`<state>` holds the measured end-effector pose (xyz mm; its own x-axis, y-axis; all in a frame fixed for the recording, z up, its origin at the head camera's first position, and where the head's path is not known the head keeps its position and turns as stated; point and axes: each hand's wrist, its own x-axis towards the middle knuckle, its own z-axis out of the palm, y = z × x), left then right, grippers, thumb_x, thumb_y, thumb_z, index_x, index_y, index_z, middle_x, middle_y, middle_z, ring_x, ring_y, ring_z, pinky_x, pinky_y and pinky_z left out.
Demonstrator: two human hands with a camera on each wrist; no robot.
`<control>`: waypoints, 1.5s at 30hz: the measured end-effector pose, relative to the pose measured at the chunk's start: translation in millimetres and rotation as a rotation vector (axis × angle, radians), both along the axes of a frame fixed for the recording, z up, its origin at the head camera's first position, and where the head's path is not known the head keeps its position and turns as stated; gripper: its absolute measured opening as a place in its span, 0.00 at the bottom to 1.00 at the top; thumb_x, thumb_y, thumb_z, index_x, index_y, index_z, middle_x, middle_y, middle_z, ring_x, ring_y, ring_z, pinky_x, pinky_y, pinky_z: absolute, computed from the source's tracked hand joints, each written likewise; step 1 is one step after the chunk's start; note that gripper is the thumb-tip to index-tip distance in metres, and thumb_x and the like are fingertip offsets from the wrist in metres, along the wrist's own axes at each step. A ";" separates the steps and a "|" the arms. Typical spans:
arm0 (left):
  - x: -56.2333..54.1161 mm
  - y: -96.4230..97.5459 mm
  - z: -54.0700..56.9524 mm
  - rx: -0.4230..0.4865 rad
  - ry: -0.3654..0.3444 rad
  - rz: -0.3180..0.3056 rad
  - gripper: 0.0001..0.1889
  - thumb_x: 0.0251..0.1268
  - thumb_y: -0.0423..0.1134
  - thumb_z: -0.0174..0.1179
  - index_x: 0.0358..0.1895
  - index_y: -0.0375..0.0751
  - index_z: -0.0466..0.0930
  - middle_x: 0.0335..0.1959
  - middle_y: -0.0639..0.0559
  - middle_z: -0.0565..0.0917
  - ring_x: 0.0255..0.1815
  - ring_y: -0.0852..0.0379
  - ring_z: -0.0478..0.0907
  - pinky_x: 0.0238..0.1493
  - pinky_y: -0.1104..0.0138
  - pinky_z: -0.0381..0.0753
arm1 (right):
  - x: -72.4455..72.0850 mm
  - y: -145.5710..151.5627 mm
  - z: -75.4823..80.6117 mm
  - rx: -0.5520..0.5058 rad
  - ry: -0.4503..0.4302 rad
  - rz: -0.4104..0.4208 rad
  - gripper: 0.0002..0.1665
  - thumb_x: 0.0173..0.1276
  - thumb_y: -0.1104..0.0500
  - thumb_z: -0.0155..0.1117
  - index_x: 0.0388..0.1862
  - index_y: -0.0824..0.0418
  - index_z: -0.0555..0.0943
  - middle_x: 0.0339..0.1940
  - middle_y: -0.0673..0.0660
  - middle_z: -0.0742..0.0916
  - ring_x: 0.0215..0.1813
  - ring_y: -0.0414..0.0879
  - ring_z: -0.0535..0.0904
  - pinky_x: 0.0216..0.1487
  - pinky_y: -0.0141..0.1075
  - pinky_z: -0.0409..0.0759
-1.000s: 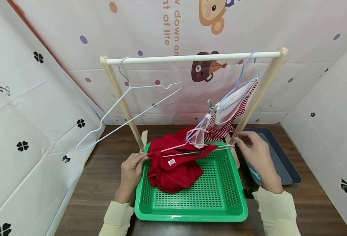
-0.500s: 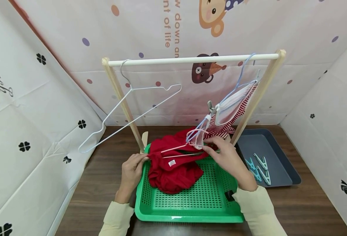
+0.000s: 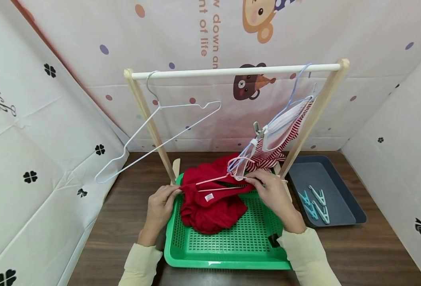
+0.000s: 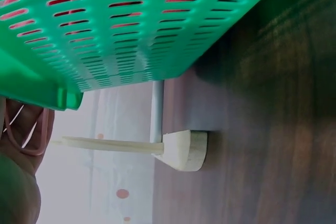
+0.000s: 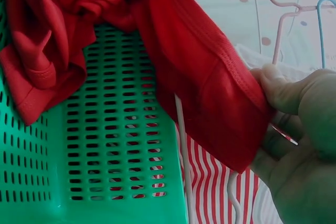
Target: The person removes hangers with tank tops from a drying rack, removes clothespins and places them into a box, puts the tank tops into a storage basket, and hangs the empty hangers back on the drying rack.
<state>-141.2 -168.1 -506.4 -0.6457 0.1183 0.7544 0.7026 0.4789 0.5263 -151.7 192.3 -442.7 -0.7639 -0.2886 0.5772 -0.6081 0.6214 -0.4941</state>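
Note:
In the head view a red shirt (image 3: 212, 216) lies bunched in a green basket (image 3: 228, 265), its white label facing up. A pink clothes hanger (image 3: 212, 180) runs through the neckline. At the basket's left rim my left hand (image 3: 160, 206) grips the hanger's end with some of the shirt; the looped pink end shows between the fingers in the left wrist view. My right hand (image 3: 272, 196) pinches the shirt's edge at the right, and in the right wrist view thumb and fingers (image 5: 281, 85) hold the stretched red cloth. Bare hanger wire comes out below it.
A wooden rack with a white rod (image 3: 210, 72) stands behind the basket. From it hang a white hanger (image 3: 176, 137) at left and a blue hanger (image 3: 285, 105) with red-striped cloth (image 3: 296, 127) at right. Several clothespins (image 3: 319, 204) lie in a dark tray (image 3: 333, 171).
My right hand has moved left from beside the hanger's right end to the shirt and taken hold of its edge. My left hand has kept its grip in place.

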 end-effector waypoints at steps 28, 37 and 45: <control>-6.3 6.6 31.3 -0.055 0.017 -0.071 0.17 0.53 0.19 0.77 0.46 0.35 0.93 0.42 0.47 0.92 0.42 0.49 0.91 0.53 0.69 0.85 | -0.4 -4.1 -3.8 -0.058 0.055 0.010 0.10 0.64 0.73 0.76 0.41 0.62 0.90 0.39 0.55 0.91 0.34 0.44 0.83 0.36 0.25 0.70; -1.8 -3.7 26.5 -0.049 -0.025 -0.006 0.15 0.55 0.19 0.76 0.45 0.36 0.93 0.40 0.48 0.92 0.40 0.48 0.91 0.54 0.76 0.82 | 0.9 -3.0 -3.6 -0.096 0.122 0.023 0.13 0.62 0.76 0.76 0.41 0.62 0.90 0.39 0.55 0.91 0.35 0.45 0.84 0.35 0.28 0.76; 4.6 -14.8 23.1 -0.017 -0.024 0.021 0.14 0.55 0.17 0.74 0.43 0.34 0.93 0.39 0.45 0.92 0.38 0.46 0.90 0.50 0.79 0.81 | 6.6 -6.3 3.4 -0.131 0.183 0.011 0.16 0.59 0.80 0.75 0.41 0.64 0.91 0.38 0.55 0.91 0.33 0.44 0.84 0.33 0.28 0.78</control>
